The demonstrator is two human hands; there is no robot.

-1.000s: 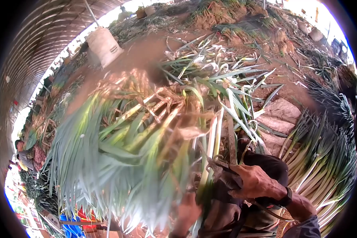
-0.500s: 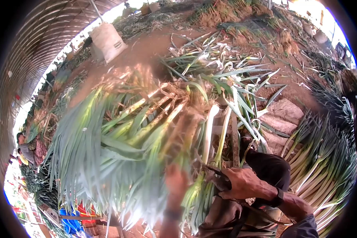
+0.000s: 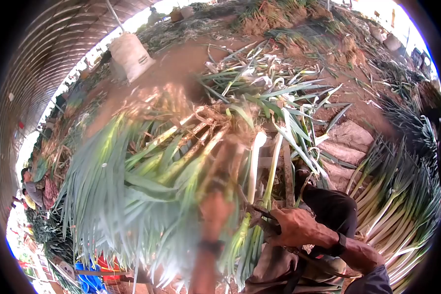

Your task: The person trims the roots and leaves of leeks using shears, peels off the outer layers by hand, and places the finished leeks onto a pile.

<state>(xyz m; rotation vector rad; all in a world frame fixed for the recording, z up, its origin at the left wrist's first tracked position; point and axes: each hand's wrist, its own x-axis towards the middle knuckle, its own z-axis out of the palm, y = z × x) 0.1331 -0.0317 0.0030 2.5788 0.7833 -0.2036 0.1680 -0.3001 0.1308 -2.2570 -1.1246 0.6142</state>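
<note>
My left hand is smeared by motion over the stalks of a large heap of leeks. Its fingers are too blurred to show whether they grip anything. My right hand, with a dark band at the wrist, is closed round a dark tool whose kind I cannot make out. Just beyond this hand, a pale leek with a white base stands nearly upright, with a thinner yellowish stalk beside it. Brown, dirty roots show on the leeks in the heap's middle.
A laid-out row of leeks lies to my right, by my dark-clad knee. Loose leaves and trimmings cover the ground ahead. A white sack stands further off. At far left another person sits low.
My left hand has shifted slightly up along the leek stalks, still blurred. My right hand and its tool stay almost in place. The view has tilted a little.
</note>
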